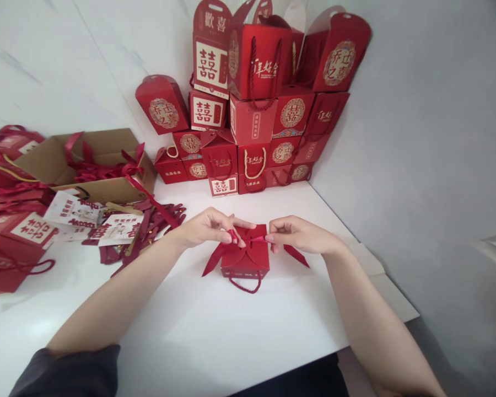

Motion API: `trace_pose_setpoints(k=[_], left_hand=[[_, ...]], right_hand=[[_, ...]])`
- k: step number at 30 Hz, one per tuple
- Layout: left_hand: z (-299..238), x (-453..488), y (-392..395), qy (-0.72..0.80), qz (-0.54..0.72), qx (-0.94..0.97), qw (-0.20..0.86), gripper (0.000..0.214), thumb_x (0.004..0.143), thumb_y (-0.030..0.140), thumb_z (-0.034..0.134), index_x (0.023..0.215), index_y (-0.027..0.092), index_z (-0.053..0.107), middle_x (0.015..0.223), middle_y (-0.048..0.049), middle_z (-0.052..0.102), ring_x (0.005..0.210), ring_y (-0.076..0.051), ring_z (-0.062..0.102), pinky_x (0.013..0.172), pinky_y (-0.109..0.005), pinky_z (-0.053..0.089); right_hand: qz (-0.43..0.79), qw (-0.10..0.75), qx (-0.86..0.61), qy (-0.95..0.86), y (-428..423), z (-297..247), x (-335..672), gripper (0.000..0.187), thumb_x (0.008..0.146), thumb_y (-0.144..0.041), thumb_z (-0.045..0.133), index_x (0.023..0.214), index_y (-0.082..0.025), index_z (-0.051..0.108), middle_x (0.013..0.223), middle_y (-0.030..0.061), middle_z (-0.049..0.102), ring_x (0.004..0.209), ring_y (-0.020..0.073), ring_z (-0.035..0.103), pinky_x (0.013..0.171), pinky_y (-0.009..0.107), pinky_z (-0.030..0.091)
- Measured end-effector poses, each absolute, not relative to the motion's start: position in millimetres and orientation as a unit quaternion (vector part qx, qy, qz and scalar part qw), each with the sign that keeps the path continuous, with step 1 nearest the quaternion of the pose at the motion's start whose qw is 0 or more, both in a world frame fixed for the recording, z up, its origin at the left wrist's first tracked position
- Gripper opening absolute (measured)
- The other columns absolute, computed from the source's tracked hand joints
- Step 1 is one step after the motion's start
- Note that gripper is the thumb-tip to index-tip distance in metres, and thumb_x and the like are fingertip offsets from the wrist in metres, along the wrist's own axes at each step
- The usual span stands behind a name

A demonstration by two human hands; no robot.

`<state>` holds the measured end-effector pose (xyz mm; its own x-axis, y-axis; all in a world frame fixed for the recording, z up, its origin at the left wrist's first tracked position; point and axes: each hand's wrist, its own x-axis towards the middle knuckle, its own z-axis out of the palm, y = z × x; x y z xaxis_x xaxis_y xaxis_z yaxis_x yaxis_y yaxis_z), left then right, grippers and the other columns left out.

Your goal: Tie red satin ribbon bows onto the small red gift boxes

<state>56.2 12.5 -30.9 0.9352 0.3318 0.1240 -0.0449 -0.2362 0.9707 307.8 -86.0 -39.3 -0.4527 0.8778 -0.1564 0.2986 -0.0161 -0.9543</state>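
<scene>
A small red gift box [245, 257] with petal-shaped top flaps and a red cord handle stands on the white table [215, 331] in front of me. A red ribbon [256, 240] runs across its top, with loose ends hanging to the left and right. My left hand [204, 227] pinches the ribbon at the box's top left. My right hand [297, 234] pinches the ribbon's other side at the top right. Both hands have their fingers closed on the ribbon.
A tall stack of finished red gift boxes [252, 110] fills the back corner against the wall. At the left an open cardboard carton [86, 160] holds red ribbons, with printed cards [118, 229], loose ribbons and more red boxes [12, 242] around it. The table's right edge lies near my right arm.
</scene>
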Motion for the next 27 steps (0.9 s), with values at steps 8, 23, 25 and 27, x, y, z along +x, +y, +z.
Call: trace_pose_setpoints(k=[8,23,25,27], left_hand=[[-31,66,4,0.177,0.184,0.815,0.520,0.017,0.077,0.029,0.071,0.082,0.014,0.076,0.092,-0.0120,0.073,0.087,-0.019,0.065,0.082,-0.035,0.051],[-32,64,6,0.186,0.148,0.862,0.447,0.032,0.071,0.036,0.076,0.097,0.016,0.073,0.084,-0.0060,0.070,0.075,-0.014,0.059,0.081,-0.030,0.048],[-31,64,6,0.177,0.145,0.862,0.453,0.032,0.072,0.035,0.075,0.097,0.016,0.073,0.091,-0.0075,0.070,0.080,-0.015,0.061,0.080,-0.029,0.049],[-30,64,5,0.167,0.144,0.862,0.456,0.030,0.073,0.034,0.075,0.096,0.016,0.073,0.094,-0.0081,0.070,0.088,-0.017,0.062,0.082,-0.030,0.049]], right_hand=[[0.550,0.270,-0.441,-0.656,-85,-39,305,0.034,0.085,-0.050,0.059,0.071,-0.018,0.056,0.070,0.0011,0.067,0.063,0.0127,0.052,0.062,0.027,0.036],[0.485,0.391,-0.390,-0.678,-94,-37,289,0.027,0.085,-0.039,0.062,0.105,-0.023,0.070,0.089,0.0037,0.067,0.079,0.0172,0.056,0.075,0.032,0.045],[0.426,0.388,-0.401,-0.712,-94,-39,279,0.028,0.088,-0.038,0.059,0.111,-0.024,0.069,0.090,0.0040,0.068,0.081,0.0179,0.057,0.080,0.034,0.045],[0.352,0.381,-0.412,-0.749,-94,-40,272,0.027,0.090,-0.034,0.057,0.112,-0.025,0.068,0.087,0.0035,0.067,0.078,0.0171,0.057,0.083,0.036,0.042]])
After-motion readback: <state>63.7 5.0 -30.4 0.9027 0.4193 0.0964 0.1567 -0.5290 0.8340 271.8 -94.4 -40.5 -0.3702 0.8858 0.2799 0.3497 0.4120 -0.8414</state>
